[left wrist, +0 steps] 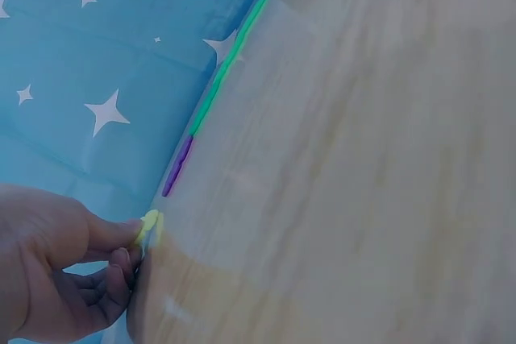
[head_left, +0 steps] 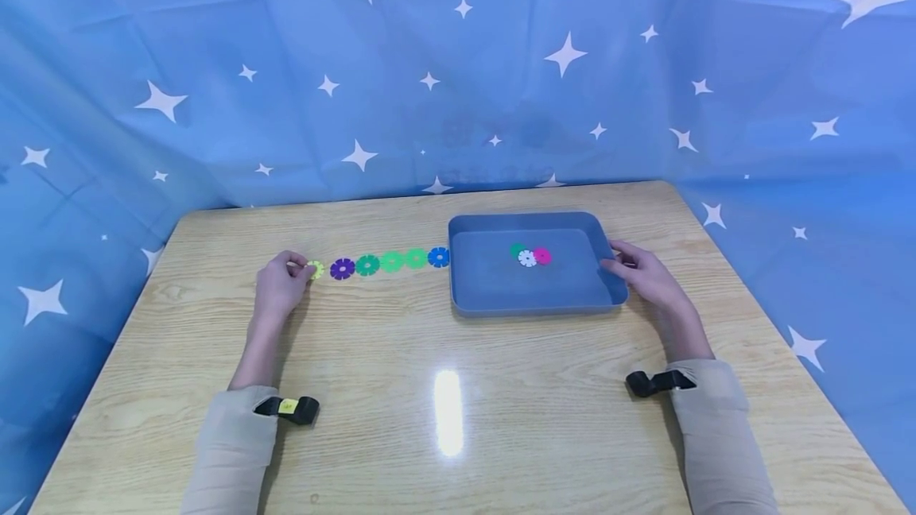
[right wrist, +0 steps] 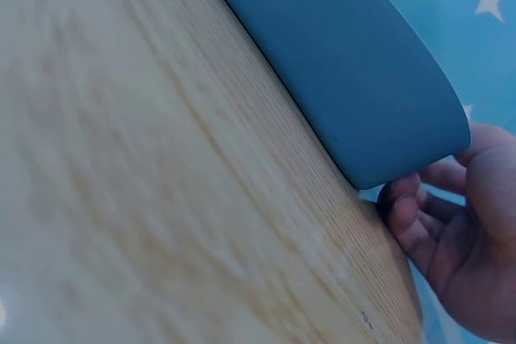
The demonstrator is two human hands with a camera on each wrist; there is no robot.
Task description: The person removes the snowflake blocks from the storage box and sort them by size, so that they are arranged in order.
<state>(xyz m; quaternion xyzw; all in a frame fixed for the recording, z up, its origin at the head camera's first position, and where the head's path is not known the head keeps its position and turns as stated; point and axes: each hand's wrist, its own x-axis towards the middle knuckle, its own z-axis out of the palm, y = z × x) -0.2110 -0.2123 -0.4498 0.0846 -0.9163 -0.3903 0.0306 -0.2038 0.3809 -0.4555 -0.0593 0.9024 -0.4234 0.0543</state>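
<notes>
My left hand [head_left: 282, 284] pinches a yellow notched plastic disc [head_left: 316, 269] between thumb and fingertips. In the left wrist view that disc [left wrist: 150, 223] stands tilted at the fingertips, close over the tabletop. To its right, a purple disc [head_left: 343, 269], three green discs [head_left: 391, 261] and a blue disc [head_left: 439, 257] form a row on the table. The blue one lies right at the left wall of a blue-grey tray [head_left: 494, 288]. With my right hand [head_left: 647, 272] I hold the tray's right wall, thumb over the rim; in the right wrist view the other fingers curl near its base.
Inside the tray a white disc [head_left: 527, 258], a pink disc [head_left: 543, 256] and a green disc [head_left: 516, 249] overlap in a small pile. Behind the wooden table [head_left: 401, 356] hangs a blue curtain [head_left: 444, 46] with white stars. Each sleeve carries a black wrist camera [head_left: 296, 410].
</notes>
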